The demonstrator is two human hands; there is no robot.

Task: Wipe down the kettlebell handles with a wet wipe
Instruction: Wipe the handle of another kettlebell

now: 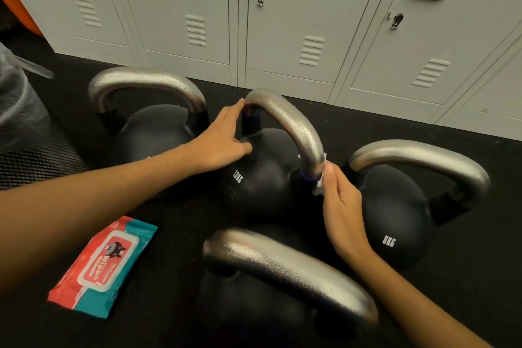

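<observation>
On a black floor among four kettlebells, the left hand [223, 140] rests open against the middle kettlebell [262, 175], likely heavy and steady, while the right hand [340, 200] pinches a thin, limp wet wipe [320, 183] against its rough metal handle [293, 124].

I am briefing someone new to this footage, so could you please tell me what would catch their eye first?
Four black kettlebells with shiny silver handles fill the dark floor, the 12KG kettlebell in the middle. The left hand steadies its handle at the far end, while the right hand presses a white wipe on the near end. A red and teal wipes pack lies at lower left.
</observation>
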